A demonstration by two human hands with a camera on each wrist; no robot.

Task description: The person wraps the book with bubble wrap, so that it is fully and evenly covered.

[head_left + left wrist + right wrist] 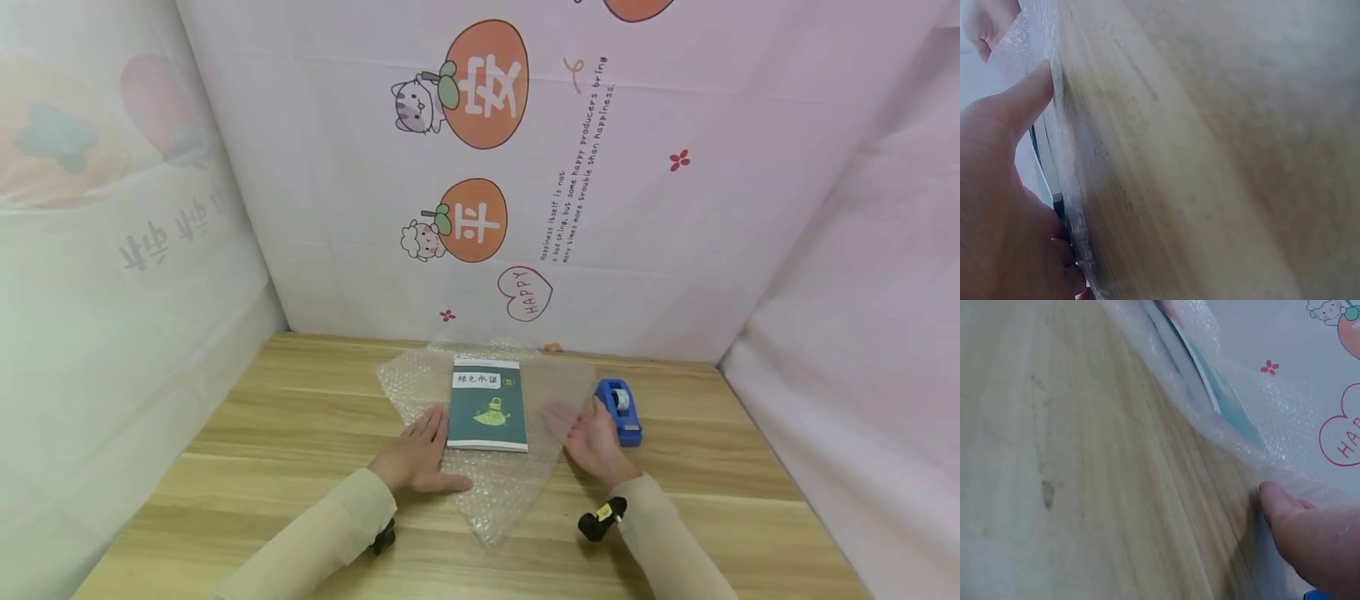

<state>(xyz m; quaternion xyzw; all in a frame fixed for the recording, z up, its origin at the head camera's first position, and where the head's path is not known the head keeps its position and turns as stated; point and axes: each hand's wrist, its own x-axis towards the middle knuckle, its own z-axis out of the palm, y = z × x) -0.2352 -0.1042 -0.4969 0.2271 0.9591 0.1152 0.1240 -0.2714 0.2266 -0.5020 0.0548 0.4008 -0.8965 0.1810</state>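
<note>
Your left hand (416,454) lies flat on the bubble wrap (495,492) just left of the green booklet (487,406), whose long axis points away from you, while your right hand (592,437), fingers straight, lifts the wrap's right edge

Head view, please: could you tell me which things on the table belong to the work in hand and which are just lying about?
In hand:
bubble wrap, under both hands
green book, lying on the wrap
left hand, flat on the wrap
right hand, lifting the wrap's right edge

Lying about:
blue tape dispenser, beside the right hand
wooden table
</note>
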